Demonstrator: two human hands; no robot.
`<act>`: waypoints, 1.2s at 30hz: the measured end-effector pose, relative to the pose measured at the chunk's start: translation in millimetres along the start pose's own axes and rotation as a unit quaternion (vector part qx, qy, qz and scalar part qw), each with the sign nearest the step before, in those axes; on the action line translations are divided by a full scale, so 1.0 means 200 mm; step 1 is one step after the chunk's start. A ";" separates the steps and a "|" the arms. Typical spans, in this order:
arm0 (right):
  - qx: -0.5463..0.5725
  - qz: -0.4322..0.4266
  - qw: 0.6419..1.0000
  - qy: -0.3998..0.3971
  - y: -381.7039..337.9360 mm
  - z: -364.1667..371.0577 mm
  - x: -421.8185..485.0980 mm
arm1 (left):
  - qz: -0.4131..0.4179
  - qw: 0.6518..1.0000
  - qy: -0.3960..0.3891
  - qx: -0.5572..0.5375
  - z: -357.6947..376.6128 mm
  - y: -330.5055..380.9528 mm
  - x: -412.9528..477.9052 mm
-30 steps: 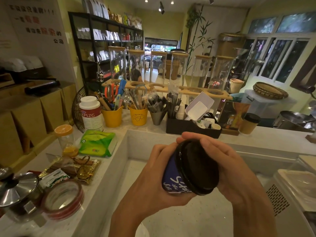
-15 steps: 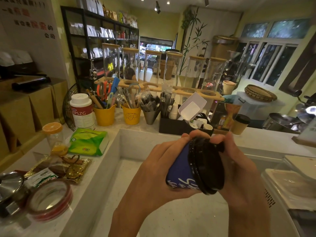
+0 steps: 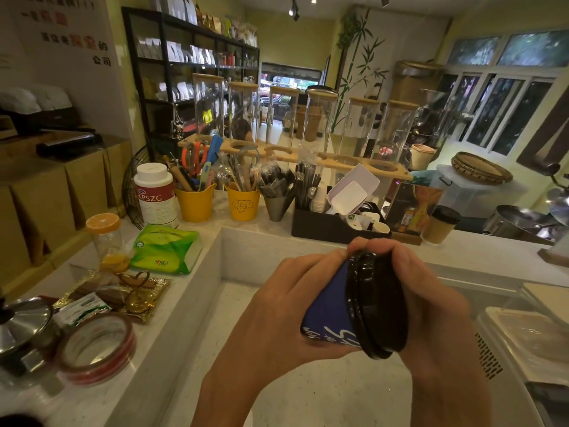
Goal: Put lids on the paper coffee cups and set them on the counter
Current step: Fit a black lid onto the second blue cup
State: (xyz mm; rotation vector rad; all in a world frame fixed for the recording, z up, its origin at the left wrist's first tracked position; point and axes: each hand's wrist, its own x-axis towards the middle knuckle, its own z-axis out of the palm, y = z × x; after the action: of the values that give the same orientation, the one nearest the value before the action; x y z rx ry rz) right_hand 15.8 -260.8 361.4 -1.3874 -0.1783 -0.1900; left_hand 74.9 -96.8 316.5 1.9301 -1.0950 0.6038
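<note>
Both bare hands hold 1 blue paper coffee cup with white lettering (image 3: 328,315) in the air above the pale speckled counter (image 3: 308,392), tipped on its side with its mouth to the right. The left hand (image 3: 277,312) wraps the cup's body, fingers curled closed around it. The right hand (image 3: 431,306) cups the round black plastic lid (image 3: 377,306) seated on the mouth, thumb and fingertips pressing its rim. A second, brown lidded paper cup (image 3: 438,224) stands upright on the counter's far edge
</note>
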 end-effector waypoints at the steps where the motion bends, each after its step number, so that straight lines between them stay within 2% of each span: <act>1: 0.005 0.001 1.000 0.008 0.00 0.00 0.00 | 0.012 1.000 0.017 0.005 0.01 0.00 0.00; 5: 0.111 0.041 0.993 -0.019 0.00 -0.05 0.02 | 0.050 0.997 0.052 0.032 0.01 -0.01 -0.01; 11: 0.128 0.059 0.989 -0.044 0.00 -0.09 -0.02 | 0.030 0.999 -0.010 0.004 -0.01 0.03 -0.01; 14: 0.143 0.084 0.980 -0.109 0.00 -0.13 -0.05 | 0.017 0.998 -0.061 -0.025 -0.02 0.04 -0.03; 16: 0.180 0.116 0.962 -0.168 0.01 -0.16 -0.05 | 0.046 0.997 -0.059 -0.015 0.00 0.04 -0.06; 18: 0.189 0.144 0.953 -0.190 0.02 -0.19 -0.06 | 0.061 0.997 -0.051 -0.009 0.03 0.04 -0.07; 22: 0.167 0.167 0.959 -0.156 0.07 -0.21 -0.10 | 0.049 0.997 -0.061 -0.004 0.09 0.03 -0.11; 26: 0.097 0.155 0.978 -0.099 0.09 -0.21 -0.16 | -0.025 0.994 -0.104 -0.034 0.12 0.06 -0.17; 29: 0.080 0.156 0.983 -0.056 0.09 -0.22 -0.20 | 0.017 0.997 -0.065 -0.045 0.19 0.06 -0.21; 31: 0.082 0.161 0.983 -0.041 0.09 -0.24 -0.21 | 0.014 0.996 -0.057 -0.065 0.24 0.07 -0.22; 36: 0.072 0.176 0.981 -0.024 0.17 -0.25 -0.22 | -0.104 0.979 -0.071 -0.157 0.39 0.03 -0.29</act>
State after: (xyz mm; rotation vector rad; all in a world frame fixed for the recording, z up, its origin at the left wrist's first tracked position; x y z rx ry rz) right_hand -17.4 -303.0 310.5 -1.2579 0.0155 0.1499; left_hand 40.5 -137.0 234.3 1.7979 -0.9918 0.1665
